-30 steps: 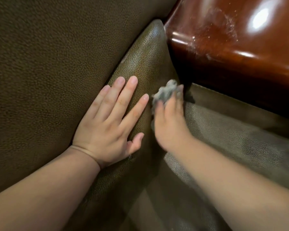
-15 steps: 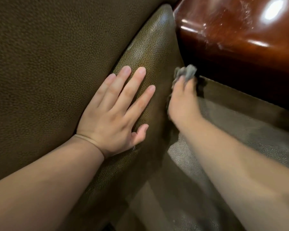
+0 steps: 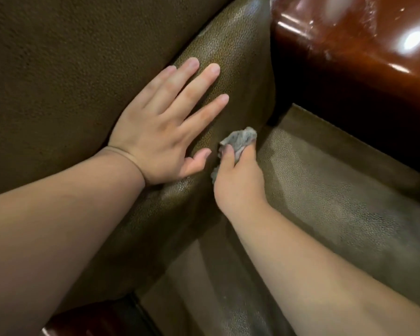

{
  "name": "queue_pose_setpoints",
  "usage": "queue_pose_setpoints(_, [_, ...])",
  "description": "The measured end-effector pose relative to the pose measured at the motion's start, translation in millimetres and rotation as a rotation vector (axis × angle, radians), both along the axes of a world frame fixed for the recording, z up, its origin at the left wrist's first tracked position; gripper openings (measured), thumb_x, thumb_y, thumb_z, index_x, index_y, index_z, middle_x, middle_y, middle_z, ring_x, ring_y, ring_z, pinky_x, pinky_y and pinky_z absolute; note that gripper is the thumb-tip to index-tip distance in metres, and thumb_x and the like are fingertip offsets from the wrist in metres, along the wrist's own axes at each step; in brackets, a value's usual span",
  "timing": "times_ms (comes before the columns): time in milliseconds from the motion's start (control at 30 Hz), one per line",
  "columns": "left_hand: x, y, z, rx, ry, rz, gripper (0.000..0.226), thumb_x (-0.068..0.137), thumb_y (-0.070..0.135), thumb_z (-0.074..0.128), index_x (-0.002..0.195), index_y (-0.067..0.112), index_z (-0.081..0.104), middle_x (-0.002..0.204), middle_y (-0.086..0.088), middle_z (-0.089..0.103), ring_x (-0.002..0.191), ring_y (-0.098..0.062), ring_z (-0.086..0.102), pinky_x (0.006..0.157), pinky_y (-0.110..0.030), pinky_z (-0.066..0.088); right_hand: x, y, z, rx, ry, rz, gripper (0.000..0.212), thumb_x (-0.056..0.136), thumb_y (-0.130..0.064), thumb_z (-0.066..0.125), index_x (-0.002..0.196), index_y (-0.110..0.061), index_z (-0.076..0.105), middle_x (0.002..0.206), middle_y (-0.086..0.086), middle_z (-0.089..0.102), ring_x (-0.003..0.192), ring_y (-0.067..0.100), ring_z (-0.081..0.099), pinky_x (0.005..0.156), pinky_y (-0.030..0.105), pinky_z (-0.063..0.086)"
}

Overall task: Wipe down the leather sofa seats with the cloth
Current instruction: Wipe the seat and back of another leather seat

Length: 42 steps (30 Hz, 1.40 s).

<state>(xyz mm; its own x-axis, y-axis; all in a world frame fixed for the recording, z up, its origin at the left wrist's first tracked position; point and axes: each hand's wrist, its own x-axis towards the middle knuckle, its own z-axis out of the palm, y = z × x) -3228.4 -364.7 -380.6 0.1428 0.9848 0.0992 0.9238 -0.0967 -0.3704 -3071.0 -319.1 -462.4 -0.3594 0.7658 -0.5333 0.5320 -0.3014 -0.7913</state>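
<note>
Crumpled cloth (image 3: 240, 140) bunched in right hand (image 3: 238, 183) fingers, no clear long axis; left hand (image 3: 160, 139) flat, splayed.

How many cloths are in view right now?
1: a crumpled grey cloth, held in the right hand at the crease beside the cushion. None other visible.
</note>
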Motion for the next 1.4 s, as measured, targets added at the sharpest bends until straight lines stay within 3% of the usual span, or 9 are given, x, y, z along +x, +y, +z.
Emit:
queue_pose_setpoints(200, [4.2, -1.8, 6.3, -0.072, 0.019, 0.025, 0.08, 0.094, 0.06, 0.052, 0.161, 0.018, 0.04, 0.172, -0.019, 0.021, 0.158, -0.042, 0.021, 0.13, -0.053, 0.014, 64.2, 9.1, 17.8, 0.21, 0.022, 0.197, 0.042, 0.102, -0.055, 0.047, 0.141, -0.04, 0.054, 0.115, -0.013, 0.069, 0.106, 0.011, 0.064, 0.088, 0.031, 0.05])
queue_pose_setpoints(400, [61.4, -16.1, 33.4, -0.321, -0.014, 0.423, 0.087, 0.087, 0.072, 0.031, 0.163, 0.03, 0.034, 0.177, -0.006, 0.0, 0.162, -0.033, -0.002, 0.13, -0.055, 0.002, 152.6, 1.1, 60.3, 0.273, -0.221, 0.413, 0.037, 0.093, -0.068, 0.044, 0.119, -0.043, 0.052, 0.09, -0.015, 0.067, 0.084, 0.013, 0.064, 0.067, 0.034, 0.049])
queue_pose_setpoints(467, [103.0, -60.9, 29.0, -0.444, -0.189, 0.553, 0.079, 0.092, 0.066, 0.037, 0.162, 0.03, 0.036, 0.176, -0.004, 0.011, 0.162, -0.031, 0.003, 0.13, -0.055, 0.004, 183.8, -1.7, 78.3, 0.269, -0.338, 0.453, 0.038, 0.093, -0.069, 0.046, 0.117, -0.041, 0.044, 0.09, -0.012, 0.063, 0.081, 0.019, 0.06, 0.063, 0.034, 0.042])
queue_pose_setpoints(567, [178.0, -157.5, 43.8, -0.691, -0.691, 0.771, 0.076, 0.1, 0.055, 0.053, 0.166, 0.043, 0.016, 0.169, 0.001, 0.035, 0.152, -0.023, 0.039, 0.123, -0.041, 0.035, 228.6, -10.6, 109.9, 0.26, -0.417, 0.513, 0.033, 0.094, -0.067, 0.048, 0.107, -0.038, 0.042, 0.085, -0.01, 0.057, 0.08, 0.022, 0.055, 0.067, 0.034, 0.04])
queue_pose_setpoints(633, [224.0, -218.7, 73.8, -0.65, -0.82, 0.816, 0.078, 0.1, 0.053, 0.055, 0.166, 0.044, 0.015, 0.162, 0.001, 0.046, 0.142, -0.021, 0.051, 0.114, -0.033, 0.045, 254.6, -19.3, 136.0, 0.278, -0.429, 0.567, 0.031, 0.095, -0.065, 0.049, 0.105, -0.036, 0.049, 0.088, -0.008, 0.057, 0.082, 0.022, 0.055, 0.068, 0.034, 0.039])
queue_pose_setpoints(733, [274.3, -287.8, 126.3, -0.618, -0.815, 0.884, 0.07, 0.101, 0.052, 0.054, 0.164, 0.037, 0.029, 0.156, 0.004, 0.054, 0.139, -0.016, 0.054, 0.11, -0.025, 0.044, 292.4, -36.3, 178.5, 0.312, -0.493, 0.612, 0.041, 0.095, -0.067, 0.047, 0.117, -0.034, 0.057, 0.106, -0.001, 0.055, 0.093, 0.025, 0.059, 0.078, 0.035, 0.045])
queue_pose_setpoints(867, [318.2, -336.1, 189.3, -0.617, -0.791, 0.948, 0.06, 0.105, 0.05, 0.049, 0.161, 0.034, 0.037, 0.154, 0.008, 0.057, 0.138, -0.013, 0.055, 0.107, -0.022, 0.041, 333.2, -65.4, 238.7, 0.362, -0.509, 0.725, 0.049, 0.094, -0.071, 0.044, 0.119, -0.032, 0.058, 0.106, 0.0, 0.06, 0.098, 0.024, 0.061, 0.081, 0.037, 0.051])
queue_pose_setpoints(1033, [355.5, -337.1, 261.3, -0.539, -0.786, 0.956, 0.059, 0.106, 0.05, 0.048, 0.161, 0.031, 0.039, 0.15, 0.003, 0.06, 0.136, -0.019, 0.057, 0.107, -0.029, 0.047, 373.5, -100.2, 313.6, 0.356, -0.43, 0.813, 0.056, 0.096, -0.07, 0.049, 0.133, -0.029, 0.059, 0.111, -0.003, 0.07, 0.097, 0.019, 0.067, 0.076, 0.032, 0.046])
queue_pose_setpoints(1400, [424.5, -315.5, 391.9, -0.294, -0.781, 0.783, 0.057, 0.102, 0.057, 0.048, 0.155, 0.035, 0.045, 0.141, 0.008, 0.064, 0.122, -0.016, 0.064, 0.099, -0.032, 0.052, 450.1, -143.4, 457.2, 0.594, -0.342, 0.734, 0.04, 0.093, -0.069, 0.054, 0.118, -0.04, 0.062, 0.089, -0.014, 0.068, 0.08, 0.004, 0.066, 0.077, 0.036, 0.061])
